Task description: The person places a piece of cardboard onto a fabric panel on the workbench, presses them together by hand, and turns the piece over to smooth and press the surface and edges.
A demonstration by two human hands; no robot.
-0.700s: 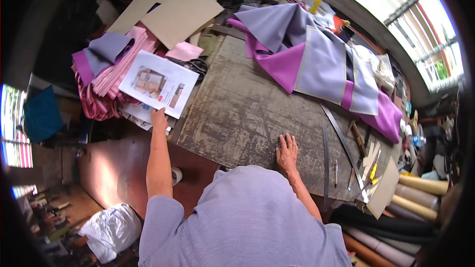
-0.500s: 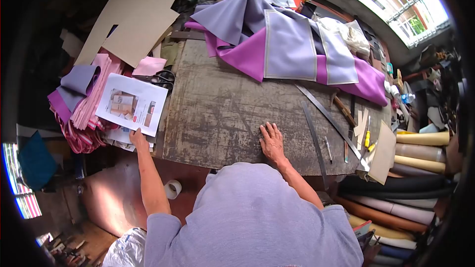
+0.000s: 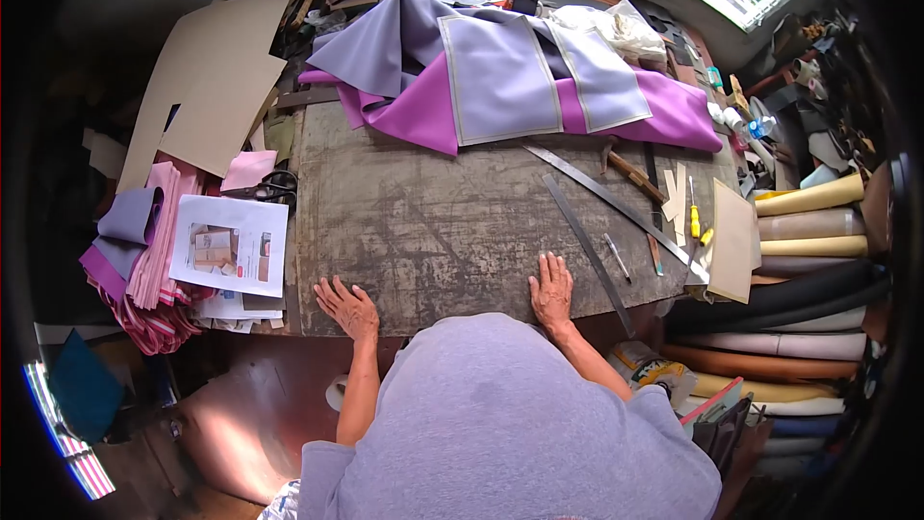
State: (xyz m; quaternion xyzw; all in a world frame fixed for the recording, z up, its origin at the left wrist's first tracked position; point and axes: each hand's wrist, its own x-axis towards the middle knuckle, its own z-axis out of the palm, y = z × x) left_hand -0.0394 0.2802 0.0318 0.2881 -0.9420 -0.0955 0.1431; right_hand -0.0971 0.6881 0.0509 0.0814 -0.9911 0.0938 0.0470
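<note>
My left hand (image 3: 348, 309) lies flat near the front left edge of the worn wooden table (image 3: 385, 212), fingers spread and holding nothing. Farther right, my right hand (image 3: 551, 295) also rests palm down on the tabletop, open. Left of my left hand, a printed sheet of paper (image 3: 252, 231) with photos lies on a stack of papers. To the right of my right hand are a dark metal strip (image 3: 589, 255), a long steel ruler (image 3: 604, 200) and a pen (image 3: 617, 258).
Purple and lavender sheets (image 3: 414, 111) with two bordered panels cover the back. Black scissors (image 3: 277, 187) and pink strips (image 3: 173, 217) sit left, below large beige cardboard (image 3: 217, 67). A hammer (image 3: 635, 176) and yellow screwdriver (image 3: 694, 217) lie right, beside stacked material rolls (image 3: 808, 247).
My left hand has let go of the printed sheet and moved right onto the tabletop. The sheet now lies on the papers. My right hand stays flat, and the view has shifted.
</note>
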